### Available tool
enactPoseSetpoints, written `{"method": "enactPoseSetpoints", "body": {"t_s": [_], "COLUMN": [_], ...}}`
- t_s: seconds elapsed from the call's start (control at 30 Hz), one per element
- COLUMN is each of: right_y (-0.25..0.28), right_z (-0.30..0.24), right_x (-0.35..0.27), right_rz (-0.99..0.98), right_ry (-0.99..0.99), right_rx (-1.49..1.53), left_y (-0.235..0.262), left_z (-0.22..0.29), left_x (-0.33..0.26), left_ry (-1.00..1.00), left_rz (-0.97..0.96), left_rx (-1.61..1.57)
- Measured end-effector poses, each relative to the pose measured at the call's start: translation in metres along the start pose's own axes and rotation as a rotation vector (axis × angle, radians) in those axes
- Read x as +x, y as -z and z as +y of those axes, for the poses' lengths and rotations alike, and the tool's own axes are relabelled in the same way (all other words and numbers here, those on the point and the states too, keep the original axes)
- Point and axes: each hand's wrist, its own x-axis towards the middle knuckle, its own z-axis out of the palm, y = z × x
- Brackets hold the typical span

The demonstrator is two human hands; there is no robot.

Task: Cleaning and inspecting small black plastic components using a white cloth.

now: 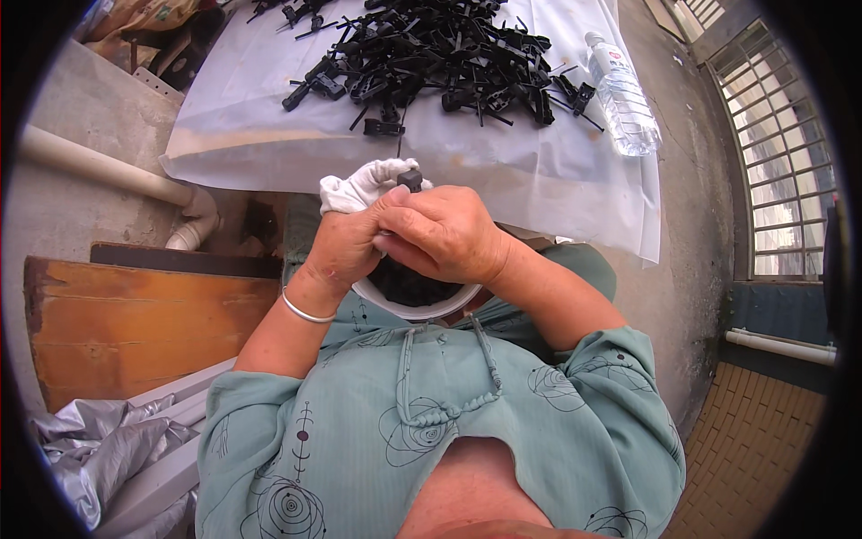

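Both hands meet over her lap: the right hand (446, 235) lies curled over the left hand (346, 250), and together they clench a small black part (410, 179) whose tip pokes out above the fingers, wrapped in a white cloth (359, 187). Beyond the hands a pale plastic sheet (503, 171) spreads across the floor, hanging close to her knuckles. Well beyond, on that sheet, lies a heap of black plastic parts (431, 58). Just beneath the hands, on her lap, sits a white-rimmed bowl (422, 311) with dark pieces inside. Far right of the hands, a clear water bottle (622, 94) lies at the sheet's edge. A thin silver bangle (303, 312) circles the left wrist.
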Motion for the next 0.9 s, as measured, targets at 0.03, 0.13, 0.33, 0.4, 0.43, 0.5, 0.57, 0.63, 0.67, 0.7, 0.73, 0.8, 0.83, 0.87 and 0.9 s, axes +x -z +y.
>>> {"method": "enactPoseSetpoints", "body": {"t_s": [0.03, 0.13, 0.33, 0.4, 0.43, 0.5, 0.57, 0.63, 0.67, 0.7, 0.73, 0.8, 0.83, 0.87, 0.9], "right_y": [0.003, 0.001, -0.001, 0.001, 0.004, 0.008, 0.014, 0.019, 0.02, 0.02, 0.018, 0.013, 0.009, 0.005, 0.001], "right_z": [-0.001, -0.003, 0.002, 0.007, 0.011, 0.013, 0.012, 0.011, 0.009, 0.007, 0.006, 0.005, 0.005, 0.006, 0.007], "right_x": [0.002, -0.003, -0.006, -0.006, -0.005, -0.006, -0.004, -0.003, -0.004, -0.005, -0.005, -0.004, -0.006, -0.009, -0.011], "right_rz": [-0.015, -0.079, 0.143, 0.185, 0.151, 0.087, 0.046, 0.002, -0.098, -0.196, -0.198, -0.162, -0.161, -0.124, -0.087], "right_ry": [0.016, 0.031, -0.174, -0.262, -0.442, -0.637, -0.65, -0.663, -0.669, -0.675, -0.675, -0.77, -0.772, -0.793, -0.81], "right_rx": [0.045, 0.057, 0.003, -0.024, 0.048, 0.196, 0.276, 0.355, 0.346, 0.337, 0.339, 0.335, 0.334, 0.356, 0.38], "left_y": [0.001, 0.006, 0.006, 0.004, 0.001, 0.003, 0.0, -0.003, -0.002, -0.003, -0.005, -0.011, -0.007, -0.001, 0.001], "left_z": [-0.001, -0.005, -0.014, -0.01, -0.007, -0.004, 0.0, 0.001, 0.0, -0.002, -0.002, 0.0, -0.002, -0.005, -0.005], "left_x": [0.0, 0.002, -0.002, -0.006, -0.008, -0.011, -0.014, -0.014, -0.013, -0.013, -0.014, -0.016, -0.015, -0.013, -0.011], "left_ry": [0.0, -0.018, -0.164, -0.107, -0.097, -0.113, -0.109, -0.104, -0.147, -0.187, -0.187, -0.352, -0.351, -0.438, -0.527], "left_rz": [0.0, -0.017, 0.015, 0.008, -0.028, -0.113, -0.052, 0.009, 0.036, 0.065, 0.067, 0.067, 0.065, 0.054, 0.045], "left_rx": [0.002, 0.156, 0.406, 0.339, 0.344, 0.461, 0.502, 0.542, 0.598, 0.654, 0.654, 0.905, 0.904, 1.055, 1.207]}}
